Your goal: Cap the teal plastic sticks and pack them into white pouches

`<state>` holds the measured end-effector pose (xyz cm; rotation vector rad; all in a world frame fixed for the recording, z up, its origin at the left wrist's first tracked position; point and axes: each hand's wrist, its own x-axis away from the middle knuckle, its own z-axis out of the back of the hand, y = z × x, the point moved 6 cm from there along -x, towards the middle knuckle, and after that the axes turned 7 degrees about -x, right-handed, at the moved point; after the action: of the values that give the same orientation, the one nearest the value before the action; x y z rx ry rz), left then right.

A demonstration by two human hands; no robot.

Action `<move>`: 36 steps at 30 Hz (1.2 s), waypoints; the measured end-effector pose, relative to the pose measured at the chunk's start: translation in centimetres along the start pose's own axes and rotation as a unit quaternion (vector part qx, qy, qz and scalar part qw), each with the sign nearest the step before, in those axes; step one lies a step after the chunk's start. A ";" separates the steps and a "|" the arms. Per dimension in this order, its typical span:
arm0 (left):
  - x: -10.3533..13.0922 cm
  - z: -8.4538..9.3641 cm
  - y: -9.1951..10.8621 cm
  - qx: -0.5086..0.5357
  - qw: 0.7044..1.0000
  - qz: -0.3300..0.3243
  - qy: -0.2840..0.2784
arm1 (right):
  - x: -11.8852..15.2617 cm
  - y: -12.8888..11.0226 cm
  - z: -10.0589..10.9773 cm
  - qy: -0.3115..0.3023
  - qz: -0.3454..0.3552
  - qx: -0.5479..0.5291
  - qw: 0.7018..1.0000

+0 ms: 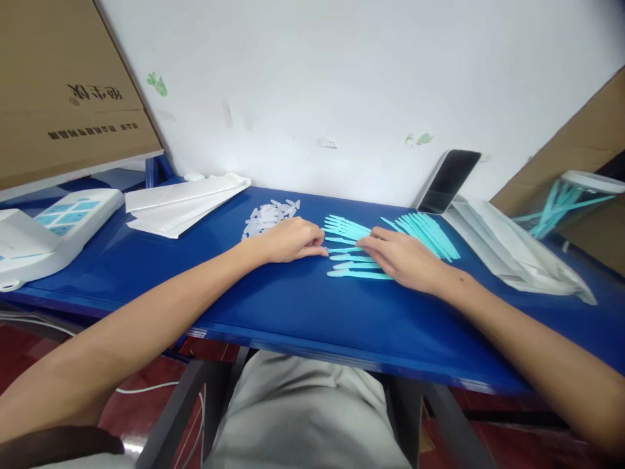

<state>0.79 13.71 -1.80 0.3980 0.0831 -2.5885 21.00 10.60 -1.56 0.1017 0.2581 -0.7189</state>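
Several slim turquoise sticks with flat ends lie side by side on the blue table; the nearest ones have pale, translucent covers on their left ends. My right hand is closed around the handle end of one turquoise stick. At that stick's left tip, my left hand has thumb and fingers pressed together; what is between them is hidden. Behind the left hand is a heap of small translucent caps. A fanned pile of turquoise sticks lies just beyond the right hand.
A phone leans against the wall at the back. White folded bags lie left, and clear plastic bags right. A clear tub holds more sticks. A white device and a cardboard box stand at left.
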 end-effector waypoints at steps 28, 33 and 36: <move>-0.6 -0.3 1.0 -0.031 0.999 -0.009 0.006 | -0.6 -1.0 0.0 0.034 0.003 -0.080 0.996; -0.2 -0.1 0.9 -0.036 0.999 -0.027 0.006 | 0.2 0.5 0.6 0.025 -0.004 -0.068 0.997; 0.1 0.0 0.5 -0.038 0.999 -0.021 0.001 | 0.4 1.3 0.6 0.022 -0.015 -0.065 0.998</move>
<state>1.01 13.24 -1.82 0.3757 0.1929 -2.6165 22.25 11.20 -1.06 -0.0099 0.3489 -0.7292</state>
